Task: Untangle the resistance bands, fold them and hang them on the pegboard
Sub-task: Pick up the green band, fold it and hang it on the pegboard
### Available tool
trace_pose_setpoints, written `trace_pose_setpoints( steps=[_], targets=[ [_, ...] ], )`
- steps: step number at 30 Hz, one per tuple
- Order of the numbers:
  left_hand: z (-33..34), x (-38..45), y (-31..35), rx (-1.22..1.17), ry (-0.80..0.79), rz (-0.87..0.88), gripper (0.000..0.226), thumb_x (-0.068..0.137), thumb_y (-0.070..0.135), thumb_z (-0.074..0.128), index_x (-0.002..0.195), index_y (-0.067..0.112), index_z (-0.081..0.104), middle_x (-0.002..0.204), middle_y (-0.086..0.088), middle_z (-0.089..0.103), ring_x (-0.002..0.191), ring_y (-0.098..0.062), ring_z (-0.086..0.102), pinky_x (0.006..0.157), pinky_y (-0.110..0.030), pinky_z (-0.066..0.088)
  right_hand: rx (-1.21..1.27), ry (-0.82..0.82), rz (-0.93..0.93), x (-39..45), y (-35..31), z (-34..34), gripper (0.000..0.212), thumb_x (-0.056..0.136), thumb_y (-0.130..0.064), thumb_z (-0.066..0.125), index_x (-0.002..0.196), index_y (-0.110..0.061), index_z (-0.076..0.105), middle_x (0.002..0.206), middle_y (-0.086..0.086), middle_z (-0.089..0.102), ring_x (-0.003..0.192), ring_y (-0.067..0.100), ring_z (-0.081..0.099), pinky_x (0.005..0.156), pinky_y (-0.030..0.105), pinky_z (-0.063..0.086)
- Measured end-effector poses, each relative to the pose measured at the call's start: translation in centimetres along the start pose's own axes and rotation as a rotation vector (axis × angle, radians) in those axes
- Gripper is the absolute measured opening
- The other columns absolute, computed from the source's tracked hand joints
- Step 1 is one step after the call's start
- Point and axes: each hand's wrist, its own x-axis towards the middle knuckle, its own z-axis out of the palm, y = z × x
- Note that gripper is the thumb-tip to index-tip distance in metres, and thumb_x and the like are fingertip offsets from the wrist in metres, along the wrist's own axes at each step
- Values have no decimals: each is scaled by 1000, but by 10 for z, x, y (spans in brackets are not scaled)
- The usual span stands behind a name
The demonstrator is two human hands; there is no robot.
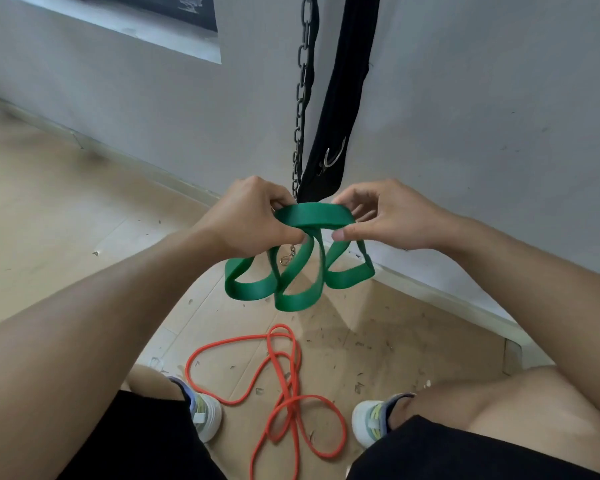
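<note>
Your left hand (253,220) and right hand (378,216) each pinch the green band (309,216), stretched between them, loops hanging below. Limp, stretchy, light: grip at the folds. The orange band (284,375) lies on the floor beneath your hands.

no readable text, label, brand, number or sign shows on anything in view.
</note>
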Motion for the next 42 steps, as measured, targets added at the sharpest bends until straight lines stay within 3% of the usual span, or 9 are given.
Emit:
trace_pose_setpoints(
  steps=[3, 7, 14, 19, 23, 28, 32, 36, 42],
  targets=[
    [0, -3, 3, -29, 14, 35, 24, 69, 37, 89, 88, 30, 77, 74, 13, 73, 60, 1, 64, 54, -11, 45, -38, -39, 16, 0, 2, 10, 37, 77, -26, 91, 109, -32, 73, 104, -12, 77, 98, 4, 72, 99, 40, 58],
    [0, -5, 6, -38, 7, 71, 30, 72, 44, 87, 97, 29, 79, 81, 10, 76, 75, -6, 70, 70, -27, 59, -8, -10, -32, 1, -4, 21, 60, 70, -31, 95, 115, -31, 55, 118, -11, 72, 115, 8, 67, 109, 39, 50],
    [-2, -5, 8, -188, 36, 77, 46, 78, 40, 85, 117, 29, 64, 86, 9, 76, 77, -9, 72, 73, -25, 58, 97, 49, -35, 0, -17, 13, 56, 78, -23, 91, 113, -32, 48, 97, -1, 78, 90, 22, 75, 91, 47, 60],
    [-5, -8, 18, -254, 132, 52, 42, 71, 40, 90, 104, 31, 65, 77, 9, 76, 62, -7, 71, 58, -15, 52, -113, 58, -38, -7, -39, -1, 38, 87, -21, 82, 106, -33, 52, 120, -6, 72, 103, 16, 71, 91, 42, 61],
    [-8, -15, 30, -275, 197, 49, 42, 69, 40, 91, 103, 35, 66, 81, 13, 76, 72, 1, 69, 60, -8, 48, -51, 162, -51, -16, -48, -12, 32, 84, -23, 84, 102, -31, 58, 108, -7, 73, 104, 15, 70, 96, 45, 57],
    [-21, -16, 49, -386, 139, 125, 47, 71, 21, 91, 109, 33, 67, 92, 9, 78, 85, -9, 74, 86, -37, 62, 40, 252, -56, -38, -68, -41, 35, 77, -25, 91, 103, -31, 67, 100, -5, 76, 90, 12, 74, 87, 36, 62],
    [-46, -11, 89, -531, 149, 168, 51, 72, 7, 89, 115, 21, 66, 92, 4, 79, 85, -13, 76, 86, -33, 62, 62, 215, -29, -61, -85, -78, 40, 75, -24, 93, 104, -20, 65, 101, 4, 77, 86, 18, 76, 82, 35, 63],
    [-59, -6, 129, -529, 119, 297, 51, 75, 13, 88, 118, 23, 63, 95, 2, 79, 88, -15, 75, 88, -36, 61, 11, 210, -21, -83, -102, -111, 40, 77, -20, 91, 103, -13, 61, 100, 5, 77, 87, 22, 77, 85, 45, 64],
    [-85, 5, 190, -452, 245, 428, 45, 75, 33, 88, 113, 31, 66, 100, 13, 73, 87, -7, 72, 86, -36, 61, -9, 489, -111, -115, -132, -154, 28, 83, -21, 85, 102, -21, 64, 103, 0, 76, 93, 21, 74, 91, 47, 61]
  ],
)
